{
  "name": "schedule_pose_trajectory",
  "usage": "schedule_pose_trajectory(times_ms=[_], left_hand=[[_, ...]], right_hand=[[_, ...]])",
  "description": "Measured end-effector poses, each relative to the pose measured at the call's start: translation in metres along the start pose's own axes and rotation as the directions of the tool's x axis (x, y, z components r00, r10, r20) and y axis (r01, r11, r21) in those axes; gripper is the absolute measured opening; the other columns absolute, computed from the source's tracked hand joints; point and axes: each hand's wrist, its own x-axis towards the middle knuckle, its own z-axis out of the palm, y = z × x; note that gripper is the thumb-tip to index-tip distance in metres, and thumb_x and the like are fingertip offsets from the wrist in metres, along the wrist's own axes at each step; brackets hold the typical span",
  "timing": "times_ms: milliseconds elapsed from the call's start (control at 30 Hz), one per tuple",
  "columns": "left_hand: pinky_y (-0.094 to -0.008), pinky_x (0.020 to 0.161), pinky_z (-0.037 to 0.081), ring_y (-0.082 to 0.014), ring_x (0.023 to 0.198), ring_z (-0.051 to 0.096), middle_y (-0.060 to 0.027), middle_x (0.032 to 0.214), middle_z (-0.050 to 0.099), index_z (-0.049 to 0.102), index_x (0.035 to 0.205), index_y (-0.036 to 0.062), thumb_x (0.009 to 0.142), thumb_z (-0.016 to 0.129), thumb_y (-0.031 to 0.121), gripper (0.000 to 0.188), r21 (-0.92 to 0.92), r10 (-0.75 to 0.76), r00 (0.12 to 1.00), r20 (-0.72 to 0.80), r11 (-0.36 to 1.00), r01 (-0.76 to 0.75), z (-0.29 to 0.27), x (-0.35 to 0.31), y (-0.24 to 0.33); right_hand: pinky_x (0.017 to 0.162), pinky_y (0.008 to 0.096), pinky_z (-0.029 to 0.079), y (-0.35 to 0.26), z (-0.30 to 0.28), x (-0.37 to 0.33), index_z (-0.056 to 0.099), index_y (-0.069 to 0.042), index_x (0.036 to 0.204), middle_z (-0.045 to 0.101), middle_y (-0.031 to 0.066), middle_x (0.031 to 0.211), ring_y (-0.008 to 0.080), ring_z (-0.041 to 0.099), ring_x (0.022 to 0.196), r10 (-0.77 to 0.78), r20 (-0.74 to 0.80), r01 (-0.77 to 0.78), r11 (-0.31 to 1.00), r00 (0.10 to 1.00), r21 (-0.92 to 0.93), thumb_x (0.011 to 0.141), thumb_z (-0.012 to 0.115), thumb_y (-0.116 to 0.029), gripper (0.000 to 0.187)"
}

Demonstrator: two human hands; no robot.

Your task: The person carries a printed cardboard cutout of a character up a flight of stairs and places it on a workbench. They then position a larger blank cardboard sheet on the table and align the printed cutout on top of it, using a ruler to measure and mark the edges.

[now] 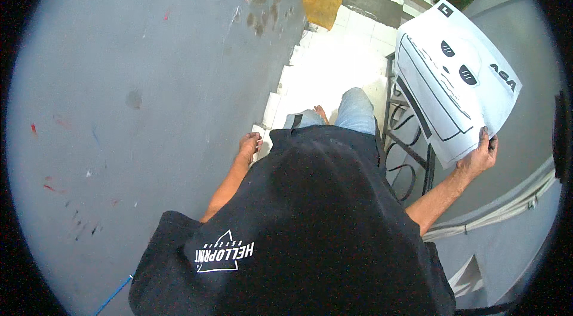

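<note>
Apparently mid-carry, the right hand (479,158) grips a printed sheet (453,86) by its lower edge, while the left hand (249,147) hangs loosely curled, empty, above the stairs (286,86).

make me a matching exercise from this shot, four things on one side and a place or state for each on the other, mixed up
Things:
1. right hand
2. left hand
3. yellow sheet
4. metal railing

Places or states:
A. lying on the floor far ahead
B. hanging empty beside the grey wall
C. standing below the paper, at the person's right
D. gripping the lower edge of a large white printed paper

Pairs: 1-D, 2-B, 3-A, 4-C
</note>
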Motion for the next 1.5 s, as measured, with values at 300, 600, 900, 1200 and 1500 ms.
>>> schedule_pose_trajectory(times_ms=[300, 600, 900, 1200, 1500], left_hand=[[-0.0457, 0.083, 0.051, -0.0329, 0.086, 0.066, -0.0164, 0.087, 0.068, 0.067, 0.104, 0.0001, 0.087, 0.059, 0.027, 0.033, 0.686, 0.555, 0.756, 0.347, 0.399, -0.608, 0.032, 0.188, 0.033], [-0.0387, 0.074, 0.054, -0.026, 0.085, 0.066, -0.0103, 0.093, 0.068, 0.066, 0.106, 0.0029, 0.089, 0.06, 0.012, 0.02, 0.016, 0.049, 0.994, 0.1, 0.999, -0.051, 0.247, 0.347, 0.121], [-0.0364, 0.064, 0.052, -0.0213, 0.08, 0.065, -0.0078, 0.095, 0.067, 0.064, 0.104, 0.003, 0.09, 0.069, 0.02, 0.023, 0.406, 0.031, 0.995, 0.097, 0.911, -0.068, 0.431, 0.373, 0.379], [-0.0405, 0.066, 0.053, -0.0265, 0.083, 0.067, -0.0116, 0.098, 0.068, 0.061, 0.11, 0.0012, 0.09, 0.065, 0.02, 0.028, 0.2, 0.083, 0.997, 0.01, 0.976, -0.083, 0.502, 0.613, 0.414], [-0.0366, 0.069, 0.053, -0.0226, 0.08, 0.067, -0.0098, 0.093, 0.07, 0.067, 0.101, 0.0029, 0.09, 0.063, 0.023, 0.023, 0.569, 0.063, 0.998, -0.005, 0.821, -0.049, 0.644, 0.75, 0.497]], right_hand=[[0.08, 0.0313, 0.048, 0.088, 0.226, 0.097, 0.057, 0.013, 0.118, 0.065, 0.016, 0.102, 0.0201, 0.06, 0.089, 0.043, 0.005, -0.042, 0.996, 0.999, -0.079, 0.085, 0.067, -0.004, 0.038], [0.079, 0.0271, 0.046, 0.245, 0.348, 0.224, 0.06, 0.011, 0.11, 0.065, 0.0082, 0.094, 0.0137, 0.058, 0.083, 0.105, 0.249, -0.139, 0.982, 0.963, 0.125, 0.085, 0.066, -0.001, 0.028], [0.077, 0.0278, 0.045, 0.353, 0.468, 0.312, 0.059, 0.011, 0.108, 0.064, 0.0113, 0.098, 0.0157, 0.058, 0.085, 0.2, 0.101, -0.211, 0.97, 0.975, 0.118, 0.085, 0.062, 0.001, 0.025], [0.073, 0.0247, 0.042, 0.476, 0.624, 0.402, 0.062, 0.007, 0.099, 0.062, 0.0052, 0.09, 0.0124, 0.054, 0.08, 0.219, 0.042, -0.223, 0.969, 0.975, 0.111, 0.084, 0.061, 0.002, 0.015], [0.078, 0.027, 0.045, 0.631, 0.76, 0.549, 0.062, 0.009, 0.105, 0.066, 0.0096, 0.094, 0.0152, 0.059, 0.083, 0.224, 0.105, -0.236, 0.963, 0.969, 0.132, 0.084, 0.061, 0.004, 0.022]])
